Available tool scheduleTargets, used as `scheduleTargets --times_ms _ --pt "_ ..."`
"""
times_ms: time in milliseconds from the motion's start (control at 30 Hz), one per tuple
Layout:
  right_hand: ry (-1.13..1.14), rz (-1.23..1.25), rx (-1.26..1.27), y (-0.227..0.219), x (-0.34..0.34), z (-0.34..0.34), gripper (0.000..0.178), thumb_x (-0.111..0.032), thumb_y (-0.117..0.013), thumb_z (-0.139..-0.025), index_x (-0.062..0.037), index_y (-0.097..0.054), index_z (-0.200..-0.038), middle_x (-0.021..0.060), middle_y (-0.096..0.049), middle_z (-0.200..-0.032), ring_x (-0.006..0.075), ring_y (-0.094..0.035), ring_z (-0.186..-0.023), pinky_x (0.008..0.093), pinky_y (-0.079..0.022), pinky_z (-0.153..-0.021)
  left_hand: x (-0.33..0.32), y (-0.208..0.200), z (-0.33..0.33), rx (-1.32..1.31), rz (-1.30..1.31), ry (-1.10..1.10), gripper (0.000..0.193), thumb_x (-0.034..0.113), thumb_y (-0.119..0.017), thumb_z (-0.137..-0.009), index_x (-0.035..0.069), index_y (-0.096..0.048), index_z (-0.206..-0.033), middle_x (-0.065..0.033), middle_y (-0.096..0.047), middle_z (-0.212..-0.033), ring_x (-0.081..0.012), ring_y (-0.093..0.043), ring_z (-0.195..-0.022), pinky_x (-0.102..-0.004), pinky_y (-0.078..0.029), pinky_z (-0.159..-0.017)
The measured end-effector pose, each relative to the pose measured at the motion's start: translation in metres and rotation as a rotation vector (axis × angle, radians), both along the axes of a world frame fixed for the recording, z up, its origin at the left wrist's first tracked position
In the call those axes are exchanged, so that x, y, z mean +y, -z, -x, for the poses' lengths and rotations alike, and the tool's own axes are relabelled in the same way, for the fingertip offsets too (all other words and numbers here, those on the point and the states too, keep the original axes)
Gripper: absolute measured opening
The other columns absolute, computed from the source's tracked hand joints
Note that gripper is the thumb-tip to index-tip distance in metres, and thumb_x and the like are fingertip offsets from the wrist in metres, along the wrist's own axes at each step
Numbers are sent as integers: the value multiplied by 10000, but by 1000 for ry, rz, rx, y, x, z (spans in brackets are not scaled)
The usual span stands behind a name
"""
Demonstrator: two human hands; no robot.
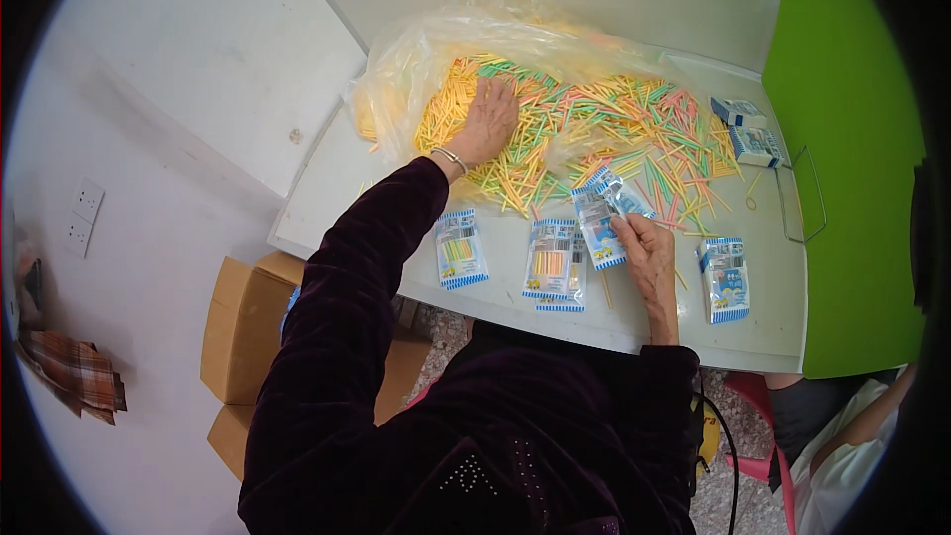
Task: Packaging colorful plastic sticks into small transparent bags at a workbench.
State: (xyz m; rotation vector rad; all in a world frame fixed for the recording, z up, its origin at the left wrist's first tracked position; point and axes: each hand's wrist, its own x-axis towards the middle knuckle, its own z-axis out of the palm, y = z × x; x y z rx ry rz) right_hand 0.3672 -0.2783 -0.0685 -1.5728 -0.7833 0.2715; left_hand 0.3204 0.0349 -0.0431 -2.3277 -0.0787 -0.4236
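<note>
Your view: bright, mostly even light; source unseen. Glare: whitish, on the bag (404, 79). Your left sleeve (367, 248): dark, detail muted. Rim: black corners, bent edges.

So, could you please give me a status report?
Left hand on sticks. Right hand holding packet. Clear bag partly over sticks.

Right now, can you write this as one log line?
Left hand: on coloured sticks | right hand: holds blue-and-white packet | nearby: other packets on table, clear plastic behind sticks
</note>
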Motion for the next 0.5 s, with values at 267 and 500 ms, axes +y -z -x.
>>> scheduleTargets --times_ms 267,500 --pt "-32 35 115 -9 -2 -3 270 -135 -592 -852 23 -487 -661 2 -406 -561 57 -331 -546 247 -285 -473 9 -34 9 -104 749 -111 139 130 -474 -815 15 -517 -879 -130 -518 -911 -278 -481 -935 -464 -354 -805" --pt "10 -84 264 -24 -1 -1 268 -164 -579 -876 -2 -520 -670 -69 -405 -591 26 -339 -562 217 -267 -484 -23 -75 29 -38 1376 43 302 269 -424 -883 8 -522 -1000 -140 -579 -914 -233 -564 -901 -360 -424 -774"
